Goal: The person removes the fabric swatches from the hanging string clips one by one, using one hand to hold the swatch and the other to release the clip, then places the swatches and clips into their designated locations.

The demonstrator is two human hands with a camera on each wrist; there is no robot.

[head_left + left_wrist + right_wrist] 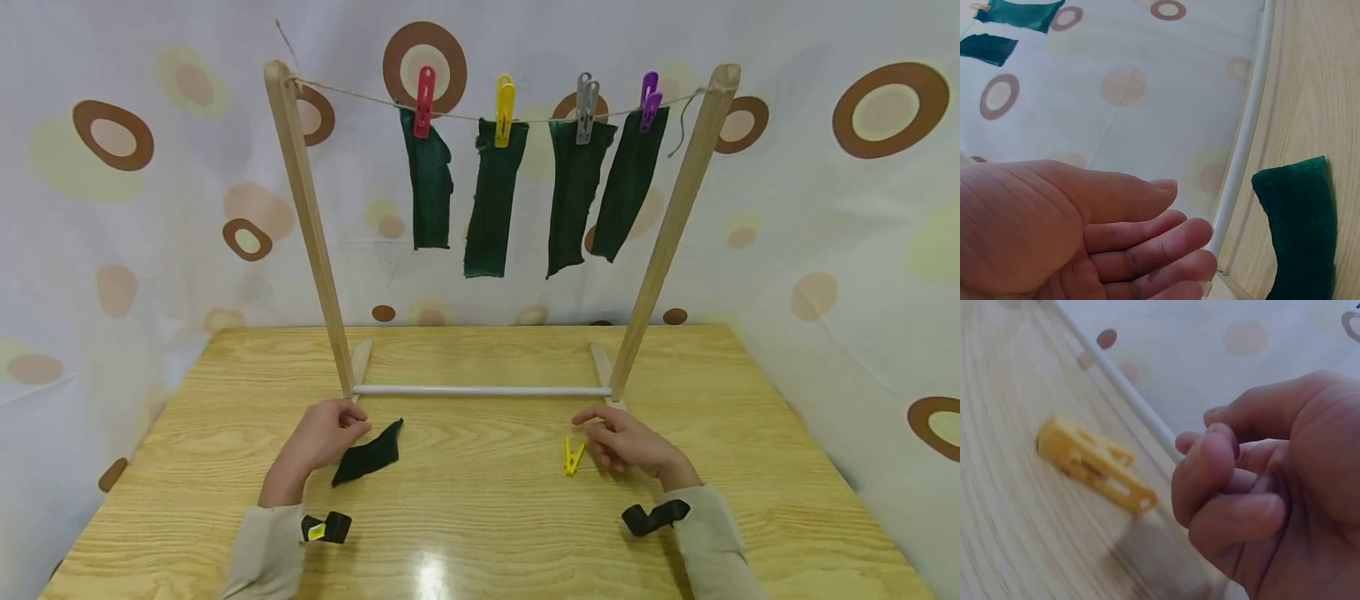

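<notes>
A dark green cloth strip (372, 457) lies on the table, and my left hand (324, 435) is just above and left of it. In the left wrist view that hand (1116, 237) holds nothing, its fingers loosely bent and apart from the cloth (1302, 231). Over on the right, a yellow clothespin (573, 457) rests on the wood beside my right hand (628, 442). Up close in the right wrist view, the clothespin (1094, 464) lies left of the fingers, which are loosely curled with nothing between them (1229, 487).
Behind the hands stands a wooden frame (318, 242) with a white crossbar (480, 390) low down. From its string (345, 89) hang several green strips, held by red (424, 104), yellow (504, 112), grey (585, 112) and purple (649, 102) clothespins. A patterned curtain is behind.
</notes>
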